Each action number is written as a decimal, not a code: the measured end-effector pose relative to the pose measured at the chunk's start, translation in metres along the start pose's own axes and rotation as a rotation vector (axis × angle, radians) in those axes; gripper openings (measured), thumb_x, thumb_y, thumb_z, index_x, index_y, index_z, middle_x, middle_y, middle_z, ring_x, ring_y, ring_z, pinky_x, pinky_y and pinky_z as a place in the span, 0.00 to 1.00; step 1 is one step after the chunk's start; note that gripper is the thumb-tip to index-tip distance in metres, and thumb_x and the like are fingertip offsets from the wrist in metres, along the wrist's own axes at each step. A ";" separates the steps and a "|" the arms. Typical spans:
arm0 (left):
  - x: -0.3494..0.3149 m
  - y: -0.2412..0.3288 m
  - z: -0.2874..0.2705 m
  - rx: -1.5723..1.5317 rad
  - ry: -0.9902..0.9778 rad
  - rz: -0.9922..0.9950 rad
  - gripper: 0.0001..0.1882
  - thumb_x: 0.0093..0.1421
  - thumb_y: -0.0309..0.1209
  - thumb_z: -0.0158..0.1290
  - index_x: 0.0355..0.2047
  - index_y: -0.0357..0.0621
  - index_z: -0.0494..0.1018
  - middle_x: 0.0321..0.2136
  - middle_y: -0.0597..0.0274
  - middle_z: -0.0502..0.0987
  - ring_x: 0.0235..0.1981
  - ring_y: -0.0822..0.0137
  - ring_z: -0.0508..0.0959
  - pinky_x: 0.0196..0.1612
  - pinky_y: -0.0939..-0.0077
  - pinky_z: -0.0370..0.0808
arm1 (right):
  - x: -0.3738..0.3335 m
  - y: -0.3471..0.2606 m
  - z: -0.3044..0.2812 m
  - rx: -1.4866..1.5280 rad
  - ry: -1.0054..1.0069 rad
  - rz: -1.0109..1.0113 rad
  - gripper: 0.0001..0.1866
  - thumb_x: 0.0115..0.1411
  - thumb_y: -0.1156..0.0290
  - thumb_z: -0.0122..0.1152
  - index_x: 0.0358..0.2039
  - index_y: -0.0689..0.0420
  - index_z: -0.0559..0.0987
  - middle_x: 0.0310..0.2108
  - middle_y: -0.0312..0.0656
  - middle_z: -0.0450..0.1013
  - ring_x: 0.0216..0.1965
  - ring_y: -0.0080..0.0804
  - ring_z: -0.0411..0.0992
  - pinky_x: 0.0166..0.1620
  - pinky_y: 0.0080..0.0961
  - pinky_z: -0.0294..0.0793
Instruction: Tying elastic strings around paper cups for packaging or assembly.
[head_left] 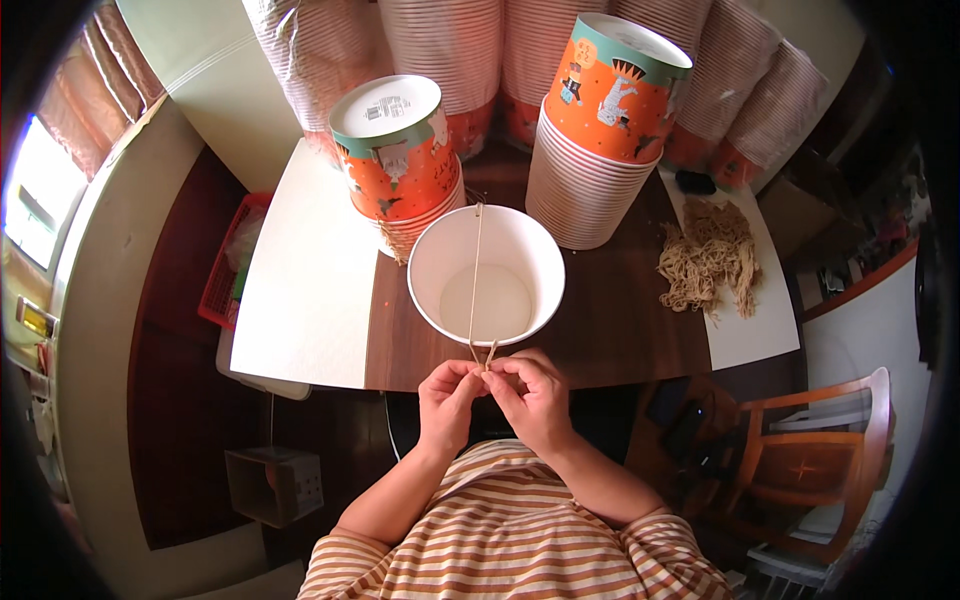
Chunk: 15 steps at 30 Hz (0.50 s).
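A white paper bucket [540, 270] stands upright at the table's near edge, its open mouth facing me. One beige string [477, 265] runs across the mouth from the far rim to the near rim. Just outside the near rim, my left hand [448, 398] and my right hand [532, 396] meet, thumbs and fingertips pinched together on the string's end. Short strands of it rise between the fingers toward the rim. Whether the strands are knotted is hidden by my fingertips.
Stacked buckets with orange and green print stand behind, at left [395, 165] and right [600, 150]. Plastic-wrapped bucket stacks [440, 60] line the back. A heap of beige strings [712, 260] lies on the table's right side. A wooden chair [810, 465] is at lower right, a red basket [225, 270] at left.
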<state>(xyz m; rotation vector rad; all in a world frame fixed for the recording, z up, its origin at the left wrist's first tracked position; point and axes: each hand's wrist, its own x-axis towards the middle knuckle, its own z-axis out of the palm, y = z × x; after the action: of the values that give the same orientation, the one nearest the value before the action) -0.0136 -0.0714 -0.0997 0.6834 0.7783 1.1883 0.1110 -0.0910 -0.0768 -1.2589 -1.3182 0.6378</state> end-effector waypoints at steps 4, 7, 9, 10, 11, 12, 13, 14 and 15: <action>-0.002 -0.003 -0.004 0.073 -0.015 0.048 0.04 0.61 0.23 0.52 0.33 0.33 0.73 0.29 0.62 0.78 0.30 0.75 0.76 0.37 0.81 0.75 | 0.001 0.001 0.000 0.005 -0.028 0.032 0.05 0.55 0.77 0.64 0.31 0.64 0.79 0.31 0.39 0.74 0.27 0.22 0.74 0.29 0.16 0.73; -0.005 0.001 -0.002 0.101 -0.020 0.072 0.04 0.61 0.23 0.52 0.33 0.32 0.73 0.29 0.62 0.78 0.31 0.75 0.76 0.39 0.81 0.75 | 0.003 -0.005 -0.002 0.015 -0.043 0.044 0.04 0.55 0.77 0.63 0.30 0.64 0.78 0.31 0.39 0.74 0.28 0.22 0.73 0.30 0.17 0.73; -0.005 0.001 -0.003 0.128 -0.031 0.062 0.05 0.61 0.23 0.52 0.33 0.32 0.73 0.28 0.61 0.77 0.31 0.74 0.76 0.39 0.80 0.75 | 0.003 -0.001 -0.001 0.008 -0.040 0.010 0.04 0.55 0.77 0.63 0.30 0.64 0.78 0.31 0.38 0.73 0.28 0.21 0.73 0.31 0.17 0.72; -0.005 0.002 -0.002 0.128 -0.032 0.064 0.05 0.61 0.23 0.52 0.33 0.32 0.73 0.28 0.61 0.77 0.31 0.74 0.76 0.39 0.80 0.75 | 0.003 0.001 -0.001 0.002 -0.038 -0.021 0.04 0.55 0.77 0.63 0.30 0.64 0.78 0.31 0.38 0.73 0.28 0.20 0.72 0.32 0.17 0.72; -0.006 0.003 0.000 0.118 -0.030 0.071 0.04 0.61 0.23 0.51 0.32 0.32 0.72 0.28 0.61 0.77 0.31 0.74 0.76 0.39 0.80 0.75 | 0.002 0.003 0.000 0.001 -0.037 -0.022 0.04 0.55 0.77 0.63 0.30 0.64 0.78 0.31 0.38 0.73 0.28 0.20 0.72 0.32 0.17 0.72; -0.006 0.003 0.001 0.108 -0.027 0.079 0.04 0.61 0.22 0.51 0.31 0.33 0.72 0.28 0.60 0.77 0.30 0.74 0.76 0.39 0.80 0.75 | 0.001 0.004 0.002 0.080 -0.022 0.035 0.04 0.56 0.77 0.62 0.31 0.64 0.77 0.31 0.37 0.73 0.28 0.18 0.71 0.32 0.16 0.72; -0.006 0.003 0.001 0.108 -0.029 0.079 0.04 0.61 0.22 0.51 0.31 0.33 0.72 0.28 0.60 0.77 0.30 0.74 0.76 0.39 0.80 0.75 | -0.001 0.005 0.005 0.159 -0.007 0.092 0.04 0.57 0.78 0.61 0.32 0.64 0.77 0.31 0.36 0.73 0.28 0.17 0.71 0.32 0.15 0.71; -0.005 0.004 0.001 0.112 -0.019 0.080 0.03 0.60 0.22 0.50 0.30 0.34 0.71 0.27 0.61 0.77 0.30 0.75 0.76 0.38 0.80 0.75 | -0.002 0.008 0.007 0.158 -0.005 0.091 0.04 0.57 0.78 0.61 0.32 0.64 0.77 0.31 0.36 0.73 0.28 0.17 0.71 0.32 0.15 0.71; -0.004 0.003 0.002 0.116 -0.010 0.082 0.03 0.59 0.21 0.50 0.28 0.34 0.70 0.26 0.61 0.76 0.29 0.75 0.76 0.38 0.80 0.75 | -0.004 0.013 0.010 0.194 0.011 0.090 0.04 0.58 0.77 0.60 0.32 0.64 0.76 0.31 0.35 0.73 0.28 0.16 0.70 0.31 0.14 0.70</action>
<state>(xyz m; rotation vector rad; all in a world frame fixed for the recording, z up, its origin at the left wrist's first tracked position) -0.0147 -0.0743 -0.0953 0.8227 0.8219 1.2198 0.1051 -0.0876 -0.0923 -1.1662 -1.1663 0.8019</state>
